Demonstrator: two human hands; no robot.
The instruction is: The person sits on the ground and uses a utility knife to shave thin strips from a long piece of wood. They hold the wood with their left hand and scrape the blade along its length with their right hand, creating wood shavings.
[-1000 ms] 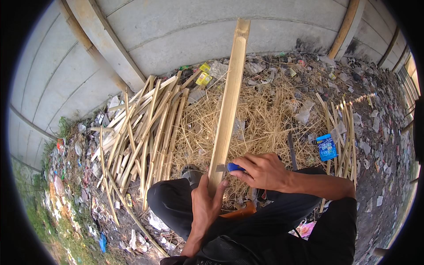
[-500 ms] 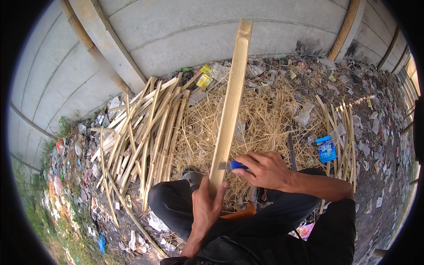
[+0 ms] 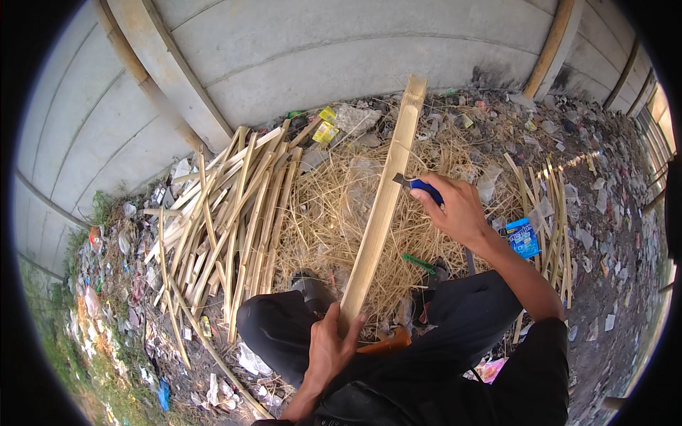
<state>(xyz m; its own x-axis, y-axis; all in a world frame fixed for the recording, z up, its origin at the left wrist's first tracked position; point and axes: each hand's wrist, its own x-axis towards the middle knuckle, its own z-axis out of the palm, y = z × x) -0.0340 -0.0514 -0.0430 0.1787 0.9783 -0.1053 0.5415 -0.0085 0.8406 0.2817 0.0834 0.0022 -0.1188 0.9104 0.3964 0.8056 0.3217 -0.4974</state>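
Observation:
A long split bamboo piece [image 3: 384,199], hollow side up with a node ridge near its far end, slants up and away from my lap. Its near end is wrapped by my left hand [image 3: 332,346], thumb along the right edge. My right hand [image 3: 458,211] grips a knife with a blue handle [image 3: 427,190]. The short grey blade [image 3: 401,180] is at the bamboo's right edge, past the middle of its length; whether it touches is too fine to tell.
Split bamboo strips [image 3: 241,220] are heaped at left, with a smaller bundle [image 3: 560,227] at right. Dry shavings [image 3: 327,234] cover the ground ahead. A blue packet [image 3: 523,238] lies by my right forearm. A concrete wall [image 3: 341,57] stands behind.
My right hand has moved the knife away from my body, up along the bamboo. The bamboo's far end has dropped lower and shifted right; my left hand keeps its hold.

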